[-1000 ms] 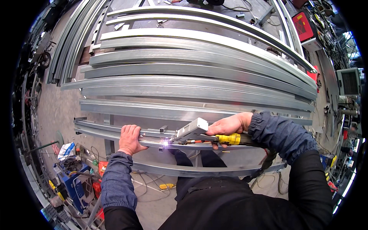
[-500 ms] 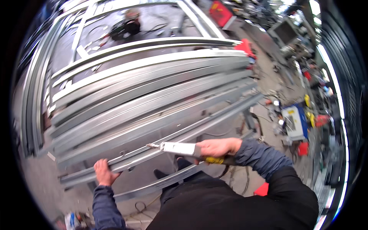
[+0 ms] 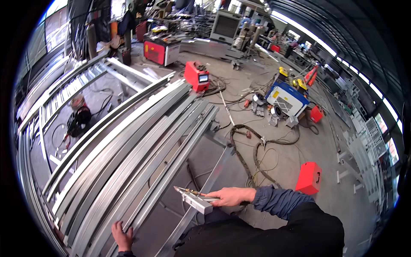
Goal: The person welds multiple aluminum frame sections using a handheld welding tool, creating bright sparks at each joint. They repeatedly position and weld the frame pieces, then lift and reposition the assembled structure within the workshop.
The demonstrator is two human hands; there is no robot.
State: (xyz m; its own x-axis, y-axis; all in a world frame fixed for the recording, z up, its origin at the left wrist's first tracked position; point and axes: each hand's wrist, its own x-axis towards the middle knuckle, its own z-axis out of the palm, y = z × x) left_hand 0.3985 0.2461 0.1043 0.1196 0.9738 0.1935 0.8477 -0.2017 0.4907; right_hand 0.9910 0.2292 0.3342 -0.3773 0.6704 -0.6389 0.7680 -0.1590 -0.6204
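I read fairly bright light | white glow from a roof strip (image 3: 280,17) and upper-left windows (image 3: 55,32) | pale glare along steel bars (image 3: 124,158) | roof (image 3: 346,30) dim | my fisheye bends straight edges, rim black | far background soft to me

Grey torch (image 3: 198,204) in right fingers (image 3: 217,194)

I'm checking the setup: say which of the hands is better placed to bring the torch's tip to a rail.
Right, I'd judge: the right hand grips the torch, its tip pointing toward the metal rails. The left hand holds no tool.
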